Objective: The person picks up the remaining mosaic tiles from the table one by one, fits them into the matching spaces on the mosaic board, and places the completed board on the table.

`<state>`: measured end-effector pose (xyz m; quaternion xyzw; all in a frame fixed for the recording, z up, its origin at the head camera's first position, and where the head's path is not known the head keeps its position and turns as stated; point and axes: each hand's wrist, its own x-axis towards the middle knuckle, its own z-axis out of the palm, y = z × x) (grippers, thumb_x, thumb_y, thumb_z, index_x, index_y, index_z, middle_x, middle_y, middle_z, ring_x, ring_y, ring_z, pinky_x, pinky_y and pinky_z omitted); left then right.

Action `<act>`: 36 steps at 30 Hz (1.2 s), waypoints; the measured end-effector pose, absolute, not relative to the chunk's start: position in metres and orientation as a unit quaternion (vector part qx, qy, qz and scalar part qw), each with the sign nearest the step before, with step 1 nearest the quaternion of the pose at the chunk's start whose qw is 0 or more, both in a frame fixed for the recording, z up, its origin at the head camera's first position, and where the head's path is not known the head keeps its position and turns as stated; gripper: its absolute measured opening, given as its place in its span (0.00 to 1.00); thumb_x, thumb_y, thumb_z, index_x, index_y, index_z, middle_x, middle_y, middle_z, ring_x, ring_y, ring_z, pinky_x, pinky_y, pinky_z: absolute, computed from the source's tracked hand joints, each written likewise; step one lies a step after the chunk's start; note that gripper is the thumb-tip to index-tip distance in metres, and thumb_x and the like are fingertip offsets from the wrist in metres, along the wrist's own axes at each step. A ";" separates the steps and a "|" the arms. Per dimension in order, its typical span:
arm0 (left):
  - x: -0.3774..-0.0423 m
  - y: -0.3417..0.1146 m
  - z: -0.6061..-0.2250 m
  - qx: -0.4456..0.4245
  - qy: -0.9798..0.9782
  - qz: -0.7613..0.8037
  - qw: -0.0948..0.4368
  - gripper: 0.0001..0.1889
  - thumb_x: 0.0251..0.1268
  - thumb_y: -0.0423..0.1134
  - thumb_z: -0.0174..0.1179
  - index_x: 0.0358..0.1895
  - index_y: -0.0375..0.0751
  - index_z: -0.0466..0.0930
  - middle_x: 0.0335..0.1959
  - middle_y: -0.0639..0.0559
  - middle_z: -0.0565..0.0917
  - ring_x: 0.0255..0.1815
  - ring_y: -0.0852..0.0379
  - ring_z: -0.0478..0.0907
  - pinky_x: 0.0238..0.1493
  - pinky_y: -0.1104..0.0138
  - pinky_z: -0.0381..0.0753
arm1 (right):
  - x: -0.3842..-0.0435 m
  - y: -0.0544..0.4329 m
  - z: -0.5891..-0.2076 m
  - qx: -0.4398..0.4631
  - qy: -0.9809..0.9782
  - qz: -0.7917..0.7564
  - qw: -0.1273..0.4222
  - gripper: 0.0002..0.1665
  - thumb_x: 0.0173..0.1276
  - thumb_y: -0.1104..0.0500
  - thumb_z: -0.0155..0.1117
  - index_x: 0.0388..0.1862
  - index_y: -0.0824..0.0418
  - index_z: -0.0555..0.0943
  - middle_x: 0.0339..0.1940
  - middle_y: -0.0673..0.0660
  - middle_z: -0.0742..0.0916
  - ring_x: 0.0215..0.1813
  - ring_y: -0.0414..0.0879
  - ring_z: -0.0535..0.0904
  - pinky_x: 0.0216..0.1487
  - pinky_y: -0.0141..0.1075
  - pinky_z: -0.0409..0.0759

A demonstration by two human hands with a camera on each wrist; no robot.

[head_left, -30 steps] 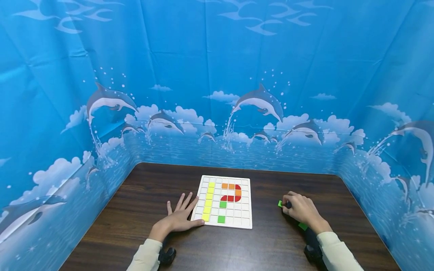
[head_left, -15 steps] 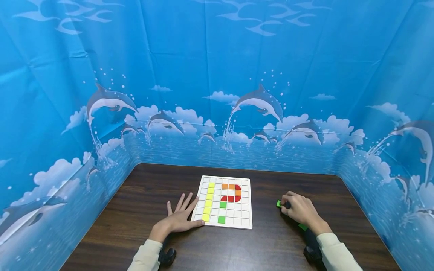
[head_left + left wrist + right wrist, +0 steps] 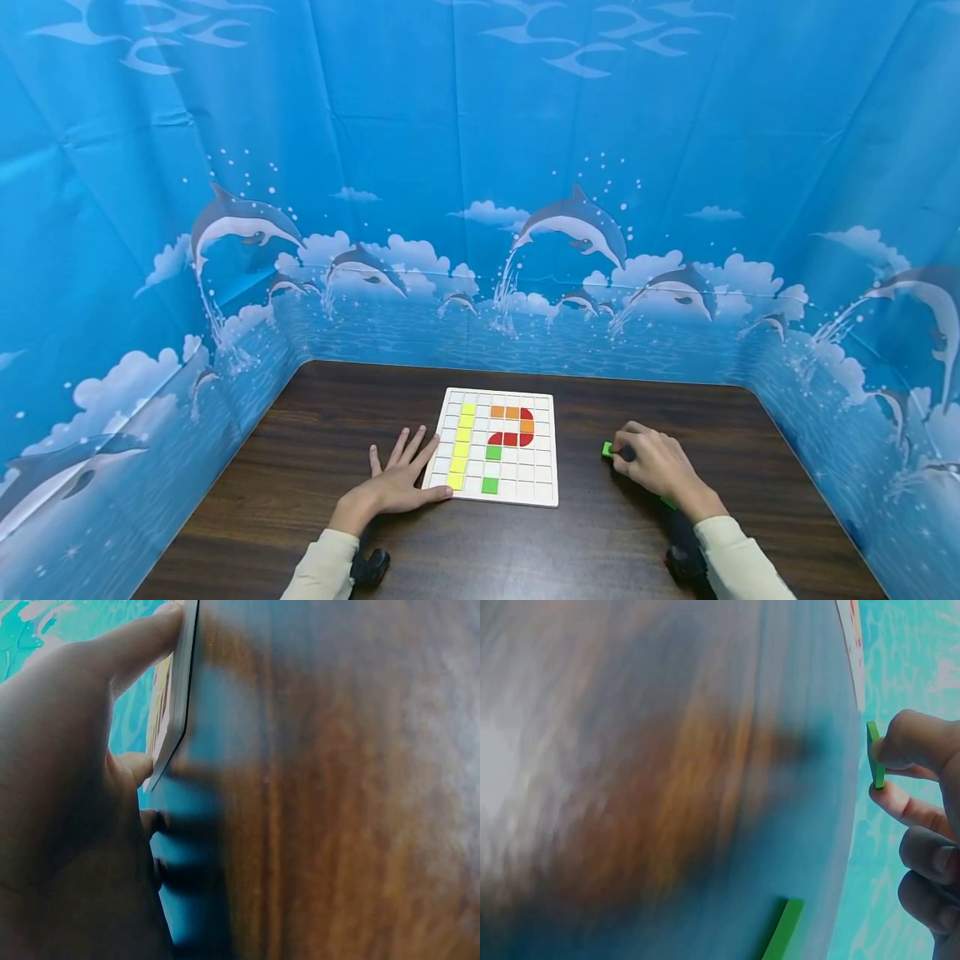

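A white gridded board (image 3: 532,490) lies on the table with colored tiles in its squares. Yellow tiles (image 3: 461,448) form a column at its left. Orange tiles (image 3: 505,412) and red tiles (image 3: 511,439) make a hooked shape, with two green tiles (image 3: 490,485) below. My left hand (image 3: 397,483) lies with spread fingers at the board's lower left corner, thumb on its front edge. To the right of the board, my right hand (image 3: 656,458) pinches a small green square tile (image 3: 875,755) between thumb and fingers, its other fingers curled.
Another green piece (image 3: 783,930) lies on the dark wooden table (image 3: 585,550), mostly hidden under my right wrist in the head view. A blue curtain (image 3: 480,167) printed with dolphins stands around the table's back and sides. Each wrist wears a black camera (image 3: 370,568).
My right hand, with the green tile in it, has moved slightly left toward the board. The left hand and the board have stayed in place.
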<state>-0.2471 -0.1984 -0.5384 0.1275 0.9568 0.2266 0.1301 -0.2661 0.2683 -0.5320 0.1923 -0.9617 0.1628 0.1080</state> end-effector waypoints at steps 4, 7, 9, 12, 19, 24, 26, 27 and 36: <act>-0.248 -0.198 -0.541 0.128 0.957 0.227 0.127 0.57 0.64 0.78 0.60 0.89 0.54 0.51 0.91 0.43 0.43 0.91 0.34 0.32 0.73 0.21 0.18 | -0.266 0.261 -0.530 0.208 -0.957 0.161 0.124 0.05 0.66 0.58 0.78 0.35 0.48 0.89 0.46 0.50 0.89 0.18 0.33 0.61 0.19 0.29 0.58; -0.250 -0.199 -0.544 0.125 0.960 0.216 0.125 0.56 0.64 0.78 0.60 0.89 0.56 0.50 0.91 0.45 0.43 0.91 0.36 0.32 0.74 0.21 0.20 | -0.266 0.256 -0.528 0.218 -0.953 0.162 0.131 0.04 0.65 0.58 0.78 0.35 0.48 0.89 0.45 0.50 0.89 0.19 0.32 0.61 0.19 0.29 0.58; -0.249 -0.198 -0.543 0.125 0.961 0.212 0.125 0.57 0.64 0.78 0.60 0.89 0.56 0.50 0.91 0.45 0.42 0.91 0.36 0.32 0.74 0.21 0.20 | -0.266 0.253 -0.527 0.221 -0.952 0.163 0.133 0.04 0.65 0.58 0.78 0.35 0.48 0.90 0.45 0.49 0.89 0.19 0.31 0.61 0.19 0.29 0.58; -0.250 -0.200 -0.546 0.136 0.959 0.218 0.117 0.55 0.66 0.78 0.58 0.89 0.57 0.49 0.91 0.44 0.41 0.91 0.35 0.31 0.71 0.18 0.20 | -0.266 0.247 -0.525 0.218 -0.953 0.160 0.137 0.05 0.64 0.57 0.79 0.34 0.47 0.89 0.45 0.49 0.89 0.20 0.32 0.64 0.19 0.29 0.59; -0.251 -0.202 -0.552 0.137 0.956 0.233 0.113 0.57 0.61 0.82 0.57 0.89 0.60 0.49 0.91 0.44 0.43 0.91 0.35 0.31 0.71 0.20 0.16 | -0.267 0.234 -0.520 0.221 -0.952 0.152 0.148 0.07 0.62 0.57 0.80 0.31 0.46 0.89 0.44 0.48 0.89 0.23 0.32 0.67 0.21 0.28 0.62; -0.253 -0.201 -0.552 0.137 0.957 0.227 0.115 0.57 0.62 0.82 0.57 0.89 0.60 0.49 0.91 0.44 0.41 0.91 0.35 0.30 0.71 0.20 0.17 | -0.266 0.227 -0.515 0.235 -0.948 0.155 0.146 0.05 0.63 0.57 0.80 0.32 0.48 0.90 0.45 0.48 0.90 0.21 0.31 0.66 0.19 0.28 0.61; -0.252 -0.200 -0.548 0.139 0.956 0.229 0.116 0.57 0.62 0.81 0.57 0.89 0.59 0.49 0.91 0.44 0.41 0.91 0.35 0.30 0.71 0.19 0.16 | -0.266 0.224 -0.513 0.241 -0.947 0.156 0.146 0.04 0.63 0.56 0.79 0.33 0.49 0.90 0.45 0.49 0.89 0.22 0.31 0.65 0.19 0.28 0.61; -0.251 -0.199 -0.546 0.139 0.956 0.231 0.115 0.57 0.62 0.81 0.59 0.89 0.58 0.50 0.91 0.43 0.42 0.91 0.34 0.30 0.70 0.19 0.17 | -0.265 0.223 -0.512 0.243 -0.946 0.157 0.146 0.04 0.63 0.56 0.79 0.33 0.49 0.90 0.45 0.48 0.89 0.22 0.31 0.65 0.20 0.28 0.61; -0.252 -0.201 -0.551 0.130 0.957 0.228 0.121 0.57 0.61 0.82 0.57 0.89 0.60 0.49 0.91 0.45 0.42 0.91 0.35 0.32 0.72 0.21 0.16 | -0.264 0.205 -0.511 0.254 -0.938 0.174 0.159 0.06 0.61 0.57 0.81 0.32 0.47 0.90 0.43 0.47 0.89 0.23 0.30 0.67 0.22 0.27 0.63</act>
